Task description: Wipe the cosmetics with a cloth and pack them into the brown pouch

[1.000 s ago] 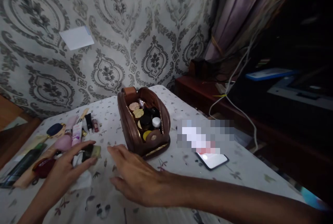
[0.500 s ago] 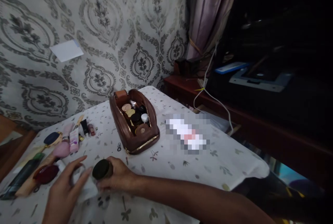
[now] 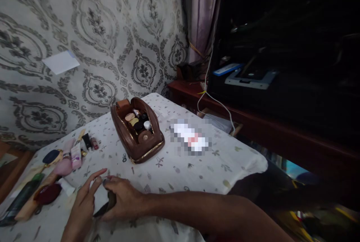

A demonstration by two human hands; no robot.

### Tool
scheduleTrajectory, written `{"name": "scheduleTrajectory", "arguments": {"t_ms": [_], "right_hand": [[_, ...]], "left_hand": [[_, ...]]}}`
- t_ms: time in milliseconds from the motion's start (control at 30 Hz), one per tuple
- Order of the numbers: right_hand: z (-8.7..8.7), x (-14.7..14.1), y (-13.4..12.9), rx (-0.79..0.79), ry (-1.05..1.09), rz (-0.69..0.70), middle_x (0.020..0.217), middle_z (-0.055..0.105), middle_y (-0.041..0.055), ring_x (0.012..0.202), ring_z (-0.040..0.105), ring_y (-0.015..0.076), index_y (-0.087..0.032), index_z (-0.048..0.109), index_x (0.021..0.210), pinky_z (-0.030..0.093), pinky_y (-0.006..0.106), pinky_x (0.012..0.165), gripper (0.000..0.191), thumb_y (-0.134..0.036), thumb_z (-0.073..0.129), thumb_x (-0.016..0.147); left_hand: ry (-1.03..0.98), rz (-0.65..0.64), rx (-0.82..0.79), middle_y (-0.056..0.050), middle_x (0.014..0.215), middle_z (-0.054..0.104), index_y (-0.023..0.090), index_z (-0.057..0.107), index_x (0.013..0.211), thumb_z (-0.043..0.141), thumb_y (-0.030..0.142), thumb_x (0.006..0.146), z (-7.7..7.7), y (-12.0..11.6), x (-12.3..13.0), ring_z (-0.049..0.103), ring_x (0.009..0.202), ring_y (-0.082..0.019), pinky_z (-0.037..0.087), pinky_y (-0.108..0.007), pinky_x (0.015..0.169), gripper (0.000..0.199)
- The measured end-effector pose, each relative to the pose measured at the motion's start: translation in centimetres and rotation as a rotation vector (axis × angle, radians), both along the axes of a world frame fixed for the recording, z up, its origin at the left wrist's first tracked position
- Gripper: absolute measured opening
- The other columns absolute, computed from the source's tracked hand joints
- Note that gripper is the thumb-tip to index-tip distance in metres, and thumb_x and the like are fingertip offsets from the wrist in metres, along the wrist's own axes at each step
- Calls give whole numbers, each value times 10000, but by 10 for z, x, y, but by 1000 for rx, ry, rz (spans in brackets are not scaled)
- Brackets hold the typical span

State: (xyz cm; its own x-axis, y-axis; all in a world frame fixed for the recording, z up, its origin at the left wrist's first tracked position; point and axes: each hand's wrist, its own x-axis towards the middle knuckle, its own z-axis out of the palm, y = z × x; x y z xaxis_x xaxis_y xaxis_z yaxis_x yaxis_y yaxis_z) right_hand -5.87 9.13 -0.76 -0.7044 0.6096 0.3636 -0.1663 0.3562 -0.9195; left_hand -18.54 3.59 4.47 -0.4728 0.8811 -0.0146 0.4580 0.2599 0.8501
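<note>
My left hand [image 3: 84, 204] is closed on a white cloth or wipe [image 3: 100, 197] near the front of the table. Beside it, my right hand [image 3: 122, 197] grips a dark round container [image 3: 111, 200], and the white piece lies against it. The fingers of both hands nearly meet around these two things. Behind my hands stands a brown bag [image 3: 137, 131], unzipped, with small jars and cosmetics inside. To the left lie a dark red oval brush or pad [image 3: 48, 194] and a small white tube [image 3: 66, 187].
A green bottle [image 3: 24, 197], a pink tube [image 3: 75, 156] and a pink sponge [image 3: 63, 167] lie at the left of the patterned tablecloth [image 3: 180, 178]. A blurred-out item [image 3: 191, 137] is right of the bag. A white cable [image 3: 216, 101] hangs by the dark red shelf [image 3: 247, 116].
My hands have come together, and the dark container is now tilted against the white piece. The camera view has shifted, so the scene sits further left.
</note>
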Motion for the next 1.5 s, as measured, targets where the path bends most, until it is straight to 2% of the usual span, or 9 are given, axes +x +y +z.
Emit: {"name": "scheduleTrajectory", "arguments": {"t_ms": [100,233,400,600,800,1067,1333,1400,1500], "right_hand": [[1,0,1,-197,-8,-2,851,645,-16,852,605,184,-184,668,868,499,261,777,424,-323,851,512],[4,0,4,-399,11,-44,794,632,-50,740,579,141,-188,668,961,481,225,664,441,-287,816,558],[10,2,2,-134,-121,-302,877,646,44,817,582,188,-150,653,903,477,279,761,244,-173,654,660],[15,5,-6,114,-266,-156,1060,609,95,979,582,246,-160,584,1127,478,335,885,573,-79,604,560],[11,0,-2,168,-222,-151,1003,616,79,922,598,220,-144,591,1039,484,314,843,440,-75,616,606],[15,10,-2,165,-130,7,1083,636,79,1019,580,203,-159,598,1121,444,329,917,447,-112,690,686],[17,-2,-10,-294,-68,181,1023,660,49,909,619,185,-160,594,1120,494,305,834,564,-247,795,600],[15,-5,-9,-267,-110,110,952,659,39,848,612,176,-144,607,1074,501,296,785,496,-189,752,602],[12,-4,-7,-141,-130,26,910,651,35,835,600,183,-128,623,996,504,294,760,424,-91,672,576]], "left_hand": [[-139,72,63,-75,936,744,199,601,1090,519,522,789,-4,-2,2,691,979,-309,552,-453,863,449],[114,36,199,-82,1200,653,226,606,1100,571,408,762,-14,-13,18,570,1194,-307,341,-496,1117,385],[233,3,195,-124,1382,520,203,467,1297,363,469,912,-23,-16,34,454,1314,-286,311,-517,1129,479],[465,-117,209,-130,1158,639,175,564,1128,321,436,940,-24,-9,15,591,1118,-271,455,-463,997,403],[574,-46,266,-117,1072,641,178,538,1106,294,363,955,-16,-11,13,610,1029,-251,478,-410,903,342],[372,-28,276,7,728,581,193,564,945,365,321,919,-3,-10,1,581,701,-163,439,-277,688,238],[-120,225,421,52,590,509,196,550,942,400,440,936,6,-18,-15,457,468,-104,347,-210,465,288],[-57,155,522,-5,770,603,198,559,950,402,421,945,8,-21,-5,568,643,-123,440,-224,585,272],[225,-222,461,-80,1029,667,193,621,1007,500,374,908,6,-23,10,608,980,-206,462,-325,875,239]]}}
